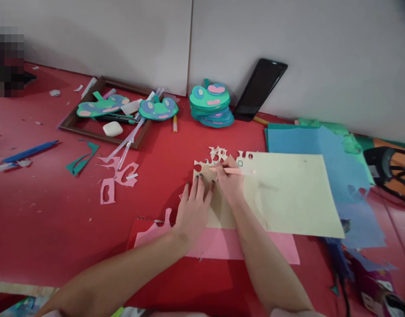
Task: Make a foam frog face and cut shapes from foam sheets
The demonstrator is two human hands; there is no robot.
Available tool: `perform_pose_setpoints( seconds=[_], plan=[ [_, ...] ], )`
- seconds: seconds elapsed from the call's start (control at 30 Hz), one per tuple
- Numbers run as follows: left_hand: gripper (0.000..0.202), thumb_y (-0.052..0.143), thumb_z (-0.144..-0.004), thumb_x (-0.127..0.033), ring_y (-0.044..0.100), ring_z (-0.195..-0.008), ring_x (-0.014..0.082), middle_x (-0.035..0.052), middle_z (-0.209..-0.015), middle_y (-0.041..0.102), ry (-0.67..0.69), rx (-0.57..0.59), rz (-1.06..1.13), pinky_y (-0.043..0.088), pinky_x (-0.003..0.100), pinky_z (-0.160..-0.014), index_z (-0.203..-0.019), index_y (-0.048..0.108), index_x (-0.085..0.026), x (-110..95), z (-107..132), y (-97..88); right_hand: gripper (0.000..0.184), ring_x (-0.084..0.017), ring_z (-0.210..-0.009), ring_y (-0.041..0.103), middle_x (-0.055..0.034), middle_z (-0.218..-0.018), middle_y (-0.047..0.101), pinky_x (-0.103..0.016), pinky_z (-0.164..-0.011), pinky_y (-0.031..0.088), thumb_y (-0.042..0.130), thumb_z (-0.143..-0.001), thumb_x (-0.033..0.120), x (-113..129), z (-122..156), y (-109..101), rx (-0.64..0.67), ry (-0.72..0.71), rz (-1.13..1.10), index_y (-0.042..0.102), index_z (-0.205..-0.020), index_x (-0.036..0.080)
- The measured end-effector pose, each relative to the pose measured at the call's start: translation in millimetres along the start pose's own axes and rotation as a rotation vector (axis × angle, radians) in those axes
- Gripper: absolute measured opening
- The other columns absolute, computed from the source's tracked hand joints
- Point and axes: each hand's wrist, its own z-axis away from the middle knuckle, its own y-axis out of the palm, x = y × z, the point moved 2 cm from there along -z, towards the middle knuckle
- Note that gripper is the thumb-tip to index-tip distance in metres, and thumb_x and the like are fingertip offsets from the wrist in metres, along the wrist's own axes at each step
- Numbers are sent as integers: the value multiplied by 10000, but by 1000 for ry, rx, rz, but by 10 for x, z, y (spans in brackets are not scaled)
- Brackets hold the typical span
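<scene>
A pale yellow foam sheet [288, 193] lies on the red table, its top left edge cut into ragged shapes. My left hand [193, 204] presses flat on the sheet's left corner, fingers stretched out. My right hand [229, 180] is closed around a pink pencil [237, 171] whose length lies across the sheet near the cut edge. A pink sheet [222, 244] shows under the yellow one at its near edge.
A stack of green frog cutouts [211, 105] and a leaning black phone [260, 88] stand at the wall. A wooden frame [90, 125] holds more frog shapes and an eraser. Blue and green sheets [321, 145] lie right; pink scraps [118, 176] and a blue pen [31, 151] lie left.
</scene>
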Motion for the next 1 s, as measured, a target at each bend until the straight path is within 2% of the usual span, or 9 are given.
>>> perform_pose_setpoints(
  seconds=[0.1, 0.3, 0.47, 0.57, 0.7, 1.0],
  plan=[
    [556, 335, -841, -73, 338, -1316, 316, 199, -1422, 350, -6, 1, 23, 343, 469, -1040, -1394, 326, -132, -2, 0, -6, 214, -105, -508, 493, 56, -523, 488, -234, -526, 387, 499, -823, 267, 13, -2, 0, 12, 7, 0, 391, -642, 224],
    [536, 342, -845, -86, 318, -1326, 319, 193, -1414, 367, 6, 23, 18, 337, 468, -1046, -1379, 358, -133, -2, -2, -11, 245, -95, -467, 440, 68, -495, 435, -229, -487, 348, 482, -825, 252, -13, 1, 3, 12, 10, -1, 354, -618, 223],
    [539, 340, -852, -91, 296, -1337, 317, 198, -1433, 334, -2, 37, 38, 325, 470, -1053, -1390, 336, -136, 3, -1, -20, 306, -96, -453, 434, 74, -471, 404, -239, -501, 366, 474, -856, 329, -23, -2, -18, -47, 36, -21, 318, -613, 227],
    [537, 332, -853, -86, 295, -1337, 320, 199, -1433, 333, -1, 38, 33, 326, 470, -1052, -1388, 339, -130, 2, -2, -24, 319, -101, -451, 452, 70, -464, 407, -243, -508, 388, 471, -861, 355, -21, -1, -11, -36, 26, -12, 321, -609, 229],
    [552, 335, -846, -81, 296, -1336, 323, 200, -1426, 344, 2, 35, 33, 329, 476, -1049, -1396, 321, -128, 2, -1, -24, 296, -103, -452, 473, 71, -458, 412, -243, -526, 414, 459, -863, 345, -45, 6, 9, -6, 14, -18, 339, -618, 230],
    [543, 336, -849, -86, 303, -1332, 324, 203, -1430, 335, 2, 22, 21, 329, 468, -1051, -1390, 331, -119, 0, -2, -21, 287, -111, -485, 504, 52, -472, 461, -233, -498, 376, 467, -847, 301, 47, -4, -11, 2, -24, 67, 350, -596, 225]
  ],
)
